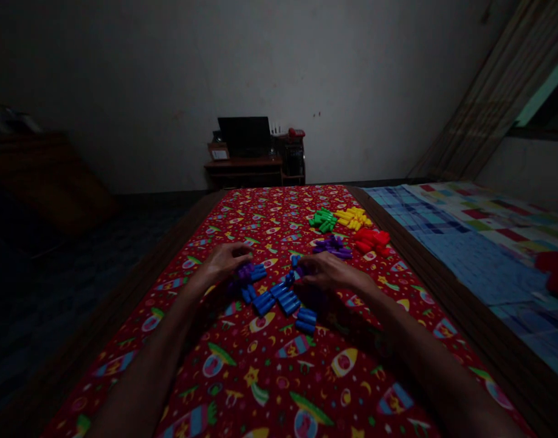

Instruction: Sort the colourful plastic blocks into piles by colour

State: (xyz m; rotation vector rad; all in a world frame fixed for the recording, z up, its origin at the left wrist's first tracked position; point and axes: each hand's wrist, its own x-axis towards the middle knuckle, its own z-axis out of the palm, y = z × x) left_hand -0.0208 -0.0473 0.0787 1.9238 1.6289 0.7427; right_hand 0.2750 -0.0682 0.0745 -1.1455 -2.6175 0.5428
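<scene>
My left hand (228, 260) is curled, with purple plastic tube-like pieces (245, 272) at its fingers and palm. Blue pieces (258, 273) lie right beside its fingertips. My right hand (327, 271) is closed, its fingertips bent down by a small blue piece (296, 260); what its fingers hold is hidden. Between and in front of the hands lie several blue tube-like pieces (288, 301), some side by side in blocks. One blue block (306, 320) sits apart, nearer to me. A purple pile (332, 246) lies just beyond my right hand.
Green (323, 220), yellow (353, 218) and red (372, 241) piles of similar pieces lie at the table's far right. A red patterned cloth (279, 377) covers the table. Behind stands a low desk with a monitor (245, 137); a bed (470, 243) is on the right.
</scene>
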